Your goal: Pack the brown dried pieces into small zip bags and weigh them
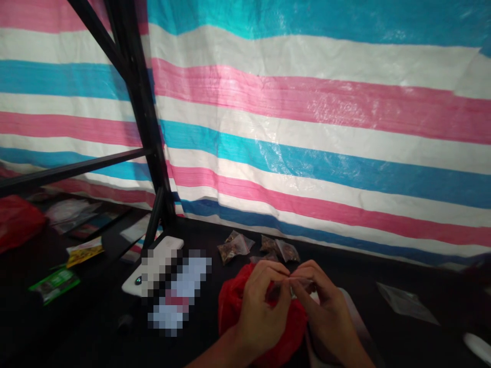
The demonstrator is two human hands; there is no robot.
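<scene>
My left hand [264,301] and my right hand [324,301] meet fingertip to fingertip above a red plastic bag [233,304]. Both are closed in a pinch on a small clear plastic bag [303,282], mostly covered by the fingers; its contents cannot be made out. Just beyond the hands lie several small clear zip bags with brown, crumbly contents, among them a left-hand bag [232,249] and a right-hand bag [287,250]. Part of a pale flat object [355,317] shows under my right forearm.
A flat clear bag [406,301] lies to the right, near a white object [477,347]. Leftward are a white phone-like device [172,248], a blurred-out card [197,271], green [56,285] and yellow [85,250] packets. A black metal frame [148,122] stands before striped sheeting [307,102].
</scene>
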